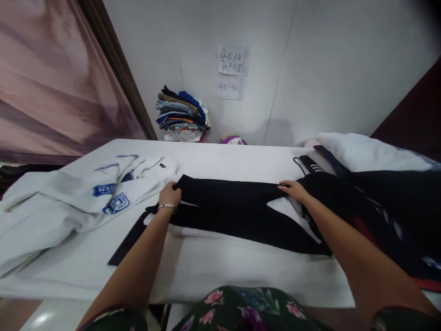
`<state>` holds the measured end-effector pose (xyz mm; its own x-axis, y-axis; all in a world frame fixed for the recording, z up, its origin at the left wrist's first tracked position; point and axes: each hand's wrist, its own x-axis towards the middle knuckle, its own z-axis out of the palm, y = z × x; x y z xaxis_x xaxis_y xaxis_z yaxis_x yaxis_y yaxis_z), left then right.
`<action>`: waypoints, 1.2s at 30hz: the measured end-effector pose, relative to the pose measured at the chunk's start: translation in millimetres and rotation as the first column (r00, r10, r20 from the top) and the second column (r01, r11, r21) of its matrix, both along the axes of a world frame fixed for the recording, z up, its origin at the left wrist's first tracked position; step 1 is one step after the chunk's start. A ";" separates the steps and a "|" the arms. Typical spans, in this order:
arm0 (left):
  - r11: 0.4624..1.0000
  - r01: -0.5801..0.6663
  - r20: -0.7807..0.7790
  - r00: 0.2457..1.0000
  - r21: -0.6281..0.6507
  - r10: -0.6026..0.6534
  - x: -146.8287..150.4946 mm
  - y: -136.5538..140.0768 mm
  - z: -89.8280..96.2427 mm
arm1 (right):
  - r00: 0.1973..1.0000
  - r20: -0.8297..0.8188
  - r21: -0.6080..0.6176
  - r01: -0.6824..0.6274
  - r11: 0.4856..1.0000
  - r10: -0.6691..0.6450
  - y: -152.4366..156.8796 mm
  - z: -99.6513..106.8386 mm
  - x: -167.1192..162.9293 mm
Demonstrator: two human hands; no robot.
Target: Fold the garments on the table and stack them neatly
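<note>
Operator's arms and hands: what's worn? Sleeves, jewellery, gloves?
No gloves. Left hand: silver-coloured bracelet at the wrist. Right hand: no bracelet visible. Forearms bare; dark green sleeves show at the bottom edge, matching the dark green floral garment on the torso. No cables or markings visible on the arms.

Black garment (223, 200) across white table (227, 161)

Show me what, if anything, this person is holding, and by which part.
A black garment: the left hand grips it near its far left corner, and the right hand pinches it near its far right corner.
</note>
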<state>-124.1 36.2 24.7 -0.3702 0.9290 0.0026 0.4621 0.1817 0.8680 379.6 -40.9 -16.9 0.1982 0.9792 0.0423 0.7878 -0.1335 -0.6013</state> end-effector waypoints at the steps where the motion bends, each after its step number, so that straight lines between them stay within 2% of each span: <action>1: 0.998 0.044 -0.144 0.988 -0.033 -0.048 0.2 -0.4 1.0 | 1.000 0.006 -0.007 -0.001 1.000 0.001 -0.2 -0.5 1.3; 2: 0.995 0.083 -0.308 0.946 -0.059 -0.098 1.7 -0.7 2.7 | 1.000 0.012 -0.015 0.001 1.000 -0.001 -0.3 -0.4 2.7; 4: 0.985 0.160 -0.598 0.785 -0.056 -0.162 8.3 -0.9 7.3 | 1.000 0.027 -0.034 0.010 0.999 -0.009 -0.1 1.1 5.5; 5: 0.978 0.209 -0.682 0.712 -0.024 -0.169 13.5 -1.1 9.3 | 0.999 0.036 -0.043 0.014 0.999 -0.012 0.1 2.5 6.9; 7: 0.939 0.342 -0.769 0.609 0.035 -0.193 26.1 -1.3 10.5 | 0.999 0.052 -0.060 0.016 0.998 -0.013 0.2 5.9 10.2; 9: 0.875 0.483 -0.797 0.538 0.025 -0.274 39.1 -1.1 6.1 | 0.998 0.068 -0.080 0.014 0.997 -0.008 -0.9 9.2 14.8; 12: 0.822 0.552 -0.783 0.447 -0.139 -0.432 52.2 0.8 -10.0 | 0.994 0.109 -0.118 0.034 0.992 -0.021 -5.4 11.7 24.7; 14: 0.821 0.522 -0.771 0.418 -0.230 -0.481 55.0 2.4 -22.3 | 0.987 0.149 -0.141 0.077 0.987 -0.056 -9.2 11.1 32.0; 17: 0.839 0.492 -0.801 0.392 -0.232 -0.452 53.7 3.2 -34.5 | 0.970 0.212 -0.158 0.154 0.975 -0.119 -12.2 8.1 40.4; 22: 0.845 0.485 -0.836 0.350 -0.223 -0.421 51.2 1.7 -37.5 | 0.929 0.284 -0.113 0.277 0.954 -0.236 -10.0 4.6 42.3; 25: 0.845 0.488 -0.842 0.344 -0.218 -0.415 50.9 1.8 -38.4 | 0.929 0.275 -0.050 0.271 0.961 -0.248 -12.5 7.5 36.7; 28: 0.848 0.488 -0.839 0.356 -0.209 -0.411 51.2 2.4 -40.7 | 0.943 0.260 0.063 0.200 0.978 -0.210 -19.4 15.4 23.1; 31: 0.847 0.496 -0.841 0.360 -0.193 -0.403 52.2 2.1 -41.9 | 0.958 0.257 0.158 0.086 0.984 -0.125 -22.8 25.6 -3.8; 34: 0.848 0.492 -0.853 0.340 -0.198 -0.396 52.8 1.0 -41.3 | 0.967 0.254 0.246 -0.103 0.964 0.038 -16.9 31.7 -39.9; 36: 0.849 0.483 -0.860 0.319 -0.214 -0.398 52.6 0.2 -40.2 | 0.950 0.268 0.227 -0.222 0.948 0.158 -10.7 29.3 -60.3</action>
